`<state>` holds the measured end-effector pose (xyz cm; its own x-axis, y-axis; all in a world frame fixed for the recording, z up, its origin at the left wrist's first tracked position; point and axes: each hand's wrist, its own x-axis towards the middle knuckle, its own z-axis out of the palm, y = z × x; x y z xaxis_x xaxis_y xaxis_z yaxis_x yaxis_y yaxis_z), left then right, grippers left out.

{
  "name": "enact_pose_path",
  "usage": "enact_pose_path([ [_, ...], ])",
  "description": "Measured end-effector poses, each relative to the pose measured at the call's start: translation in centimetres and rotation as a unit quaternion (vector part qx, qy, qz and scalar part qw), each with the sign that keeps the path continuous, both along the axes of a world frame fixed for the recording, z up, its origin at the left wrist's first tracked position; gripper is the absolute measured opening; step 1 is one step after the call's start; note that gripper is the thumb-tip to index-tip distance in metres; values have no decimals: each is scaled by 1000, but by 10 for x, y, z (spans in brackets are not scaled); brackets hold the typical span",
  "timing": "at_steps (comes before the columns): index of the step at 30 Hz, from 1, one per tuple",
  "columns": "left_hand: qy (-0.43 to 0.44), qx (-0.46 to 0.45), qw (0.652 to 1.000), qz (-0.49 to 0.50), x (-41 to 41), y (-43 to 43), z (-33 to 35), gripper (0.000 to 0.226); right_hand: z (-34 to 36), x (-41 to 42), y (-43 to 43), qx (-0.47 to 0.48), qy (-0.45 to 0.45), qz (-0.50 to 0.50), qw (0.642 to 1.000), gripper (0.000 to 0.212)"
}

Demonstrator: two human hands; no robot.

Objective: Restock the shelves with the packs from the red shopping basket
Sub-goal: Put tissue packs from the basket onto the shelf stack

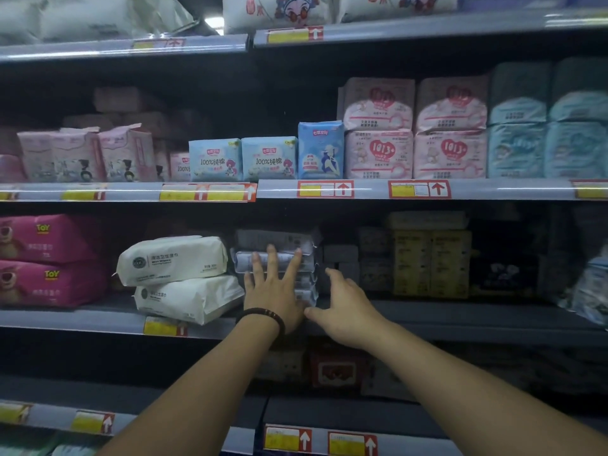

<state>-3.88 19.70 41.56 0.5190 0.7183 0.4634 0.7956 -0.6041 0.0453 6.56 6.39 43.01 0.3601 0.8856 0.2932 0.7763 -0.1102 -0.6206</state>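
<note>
Against the front of the stacked grey packs (279,240) we press our left hand (273,291), fingers straight and spread. Just right of it, our right hand (347,311) lies along their side, fingers relaxed — gripping nothing. Left of the left hand lie white packs (174,261).

Clearance about the hands. Just left of the left hand (273,286), two stacked white packs (177,278) closed that side, standing close against the grey stack (279,245) under its fingers. Right of the right hand (345,311), the front strip of the shelf (477,317) lay bare and offered passage. Behind it, grey boxes (342,258) and yellow packs (427,261) blocked the depth. The upper shelf edge (371,189) capped the opening above both hands.
</note>
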Motion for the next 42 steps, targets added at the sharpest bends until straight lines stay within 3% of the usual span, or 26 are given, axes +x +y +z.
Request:
enact_pose_path([
  [6, -17, -10, 1000, -24, -15, -23, -6, 99, -5, 1, -18, -2, -17, -1, 1000, 88],
  [10, -51, 32, 995, -85, -36, -62, -19, 57, -16, 2, -39, 9, -55, 3, 998, 73],
  [14, -12, 11, 988, -150, -56, -110, -68, 25, -55, 8, -75, 9, -91, 12, 996, 59],
  [18, 35, -82, 982, -166, -58, -149, -148, 24, -128, 16, -114, -33, -128, 18, 991, 53],
  [22, 68, -213, 964, -146, -50, -181, -251, 26, -236, 21, -159, -127, -80, 13, 989, 48],
  [25, 146, -331, 924, -125, -52, -186, -321, 34, -320, 33, -199, -226, -55, 11, 972, 54],
  [28, 270, -398, 866, -134, -53, -181, -353, 37, -354, 41, -215, -352, -71, 36, 933, 52],
  [33, 278, -457, 841, -84, -47, -189, -377, 59, -377, 24, -207, -369, 71, -1, 927, 45],
  [37, 182, -566, 803, -39, -46, -194, -403, 98, -422, -7, -201, -388, 267, -59, 880, 45],
  [40, 116, -645, 755, 17, -44, -195, -404, 78, -438, -23, -197, -369, 374, -54, 849, 42],
  [42, 63, -665, 742, 51, -42, -194, -405, 57, -438, -28, -196, -344, 429, -61, 833, 44],
])
